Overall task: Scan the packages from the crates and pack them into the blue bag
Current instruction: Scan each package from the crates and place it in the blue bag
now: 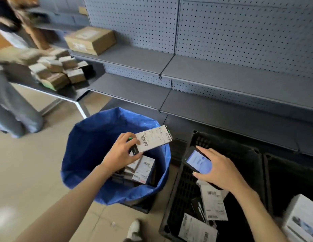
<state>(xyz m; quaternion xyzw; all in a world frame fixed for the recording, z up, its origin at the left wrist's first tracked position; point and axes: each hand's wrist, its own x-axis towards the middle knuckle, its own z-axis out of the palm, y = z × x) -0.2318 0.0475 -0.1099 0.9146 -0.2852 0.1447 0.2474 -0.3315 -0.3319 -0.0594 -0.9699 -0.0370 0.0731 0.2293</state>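
Note:
My left hand point(121, 151) grips a flat dark package with a white barcode label point(155, 138), held over the open blue bag point(85, 147). Several labelled packages point(143, 169) lie inside the bag. My right hand point(220, 169) holds a handheld scanner point(198, 162) with a lit screen above the black crate point(180, 187). In that crate lie labelled packages point(213, 203), one of them near the front edge point(196, 229).
A second black crate point(269, 172) at the right holds a white box point(302, 219). Grey shelves with pegboard point(222, 72) run behind. A table with several cardboard boxes point(56, 70) and a person point(10, 95) stand at the left. A white shoe point(134, 228) shows below.

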